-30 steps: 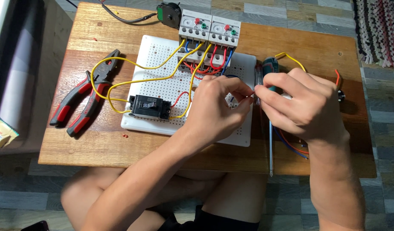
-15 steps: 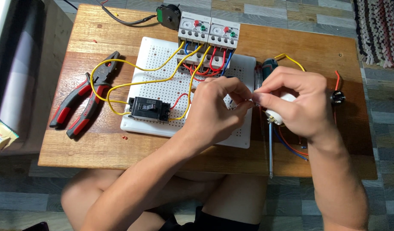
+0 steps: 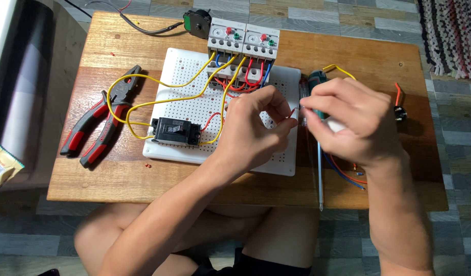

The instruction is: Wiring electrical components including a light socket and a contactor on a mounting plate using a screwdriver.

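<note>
While both hands meet over the right edge of the white perforated board (image 3: pixel 194 102), left hand (image 3: pixel 251 128) fingertips pinch a thin red wire (image 3: pixel 292 112); right hand (image 3: pixel 348 120) fingers are curled together, grip contents unclear. Pliers (image 3: pixel 100 125) lie far left.

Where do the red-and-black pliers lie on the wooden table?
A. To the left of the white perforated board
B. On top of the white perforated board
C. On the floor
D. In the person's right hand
A: the pliers rest on the table, left of the white perforated board, away from both hands.
</note>
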